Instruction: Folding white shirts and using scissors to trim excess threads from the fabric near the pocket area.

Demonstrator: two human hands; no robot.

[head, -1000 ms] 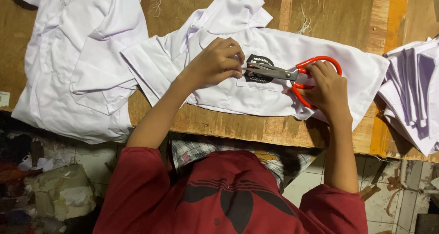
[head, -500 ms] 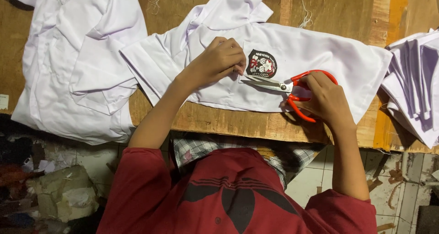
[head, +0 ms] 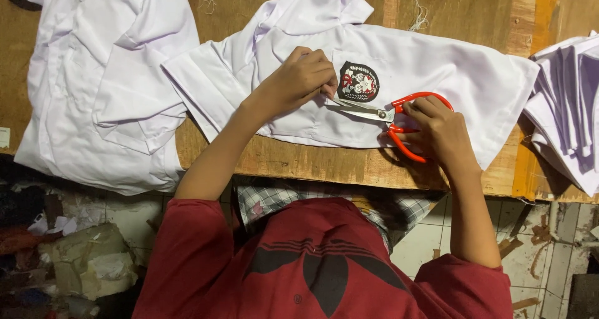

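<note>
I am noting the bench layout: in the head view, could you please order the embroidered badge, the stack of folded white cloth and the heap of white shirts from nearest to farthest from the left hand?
1. Embroidered badge, just right of the left hand.
2. Heap of white shirts, at the left end of the wooden table.
3. Stack of folded white cloth, at the far right edge.

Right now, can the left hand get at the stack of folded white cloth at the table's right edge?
Probably not cleanly: the left hand pinches the white shirt by its black badge, and the right hand with the red-handled scissors sits between it and the folded white stack.
</note>
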